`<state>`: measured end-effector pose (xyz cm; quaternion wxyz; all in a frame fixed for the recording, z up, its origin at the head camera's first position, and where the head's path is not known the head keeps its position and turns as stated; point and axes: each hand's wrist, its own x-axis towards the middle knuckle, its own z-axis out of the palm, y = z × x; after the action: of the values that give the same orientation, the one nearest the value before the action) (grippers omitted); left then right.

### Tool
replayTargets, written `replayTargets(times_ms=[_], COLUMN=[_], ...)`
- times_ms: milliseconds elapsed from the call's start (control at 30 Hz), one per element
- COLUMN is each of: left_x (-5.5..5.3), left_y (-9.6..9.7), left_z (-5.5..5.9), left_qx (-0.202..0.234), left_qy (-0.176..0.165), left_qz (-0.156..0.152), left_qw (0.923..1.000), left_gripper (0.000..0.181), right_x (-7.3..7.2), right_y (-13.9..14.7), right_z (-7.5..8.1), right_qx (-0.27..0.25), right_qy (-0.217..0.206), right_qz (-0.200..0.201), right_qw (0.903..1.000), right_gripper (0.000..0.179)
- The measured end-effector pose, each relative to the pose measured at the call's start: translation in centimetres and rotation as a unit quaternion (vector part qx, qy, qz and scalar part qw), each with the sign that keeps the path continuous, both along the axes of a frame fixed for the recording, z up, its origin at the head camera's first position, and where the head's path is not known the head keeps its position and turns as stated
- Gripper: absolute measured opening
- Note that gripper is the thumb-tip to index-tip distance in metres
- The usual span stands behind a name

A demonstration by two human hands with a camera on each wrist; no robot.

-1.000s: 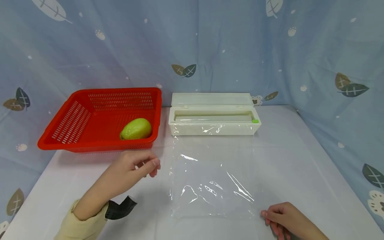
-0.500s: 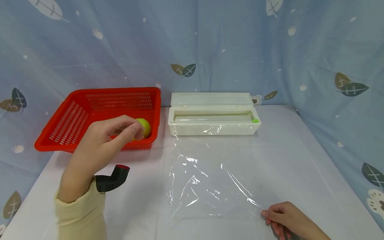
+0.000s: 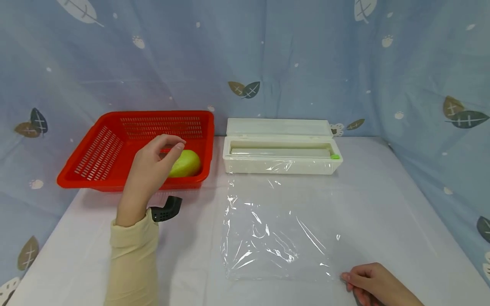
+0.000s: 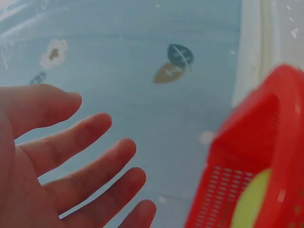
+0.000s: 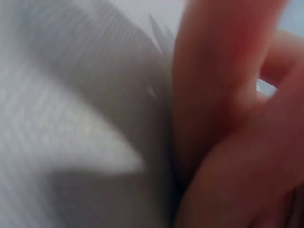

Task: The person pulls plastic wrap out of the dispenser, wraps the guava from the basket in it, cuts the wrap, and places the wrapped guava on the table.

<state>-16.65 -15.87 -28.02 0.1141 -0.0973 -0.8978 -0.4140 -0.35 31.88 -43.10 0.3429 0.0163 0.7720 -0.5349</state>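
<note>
My left hand [image 3: 155,163] hangs over the front rim of the red basket [image 3: 134,183], fingers relaxed and apart, with nothing in it. Beside its fingertips lies a smooth yellow-green oval fruit [image 3: 186,163] in the basket, partly hidden by the hand. In the left wrist view the loose fingers [image 4: 102,164] show left of the basket and the fruit [image 4: 251,204]. A sheet of clear cling film [image 3: 268,238] stretches forward from its white dispenser box [image 3: 281,165]. My right hand [image 3: 375,282] pinches the film's near right corner between thumb and forefinger, low at the table.
The dispenser's lid [image 3: 279,127] stands raised at the back, with the film roll [image 3: 281,153] inside and a green slider [image 3: 335,157] at its right end. A blue patterned curtain [image 3: 298,55] hangs behind the white-covered table [image 3: 383,204].
My left hand has moved up from the table in front of the basket to above its front rim, near the fruit. The right hand stays at the film's corner. The film's creases have shifted.
</note>
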Motion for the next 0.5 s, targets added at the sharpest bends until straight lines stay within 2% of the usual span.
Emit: replayTargets(times_ms=[100, 267, 367, 500], left_x=[-1.1, -3.0, -3.8, -4.4], left_y=[-0.4, -0.8, -0.9, -1.0], left_z=[-1.1, -3.1, -4.1, -5.0], left_qx=[-0.002, -0.035, -0.047, -0.054], left_qy=[-0.033, -0.081, -0.087, -0.081], left_qz=[0.008, 0.031, 0.047, 0.049], left_qw=[0.9994, 0.9956, 0.994, 0.994], left_gripper=[0.04, 0.042, 0.043, 0.046], right_x=[0.1, 0.0, 0.0, 0.0], right_y=[0.1, 0.1, 0.0, 0.0], right_z=[-0.1, -0.2, -0.1, -0.1], right_qx=[-0.003, -0.001, 0.003, 0.008], right_qy=[-0.006, -0.003, 0.002, 0.004], right_qz=[-0.008, -0.009, -0.007, -0.01], right_qw=[0.9999, 1.0, 1.0, 0.9999], right_gripper=[0.037, 0.037, 0.037, 0.037])
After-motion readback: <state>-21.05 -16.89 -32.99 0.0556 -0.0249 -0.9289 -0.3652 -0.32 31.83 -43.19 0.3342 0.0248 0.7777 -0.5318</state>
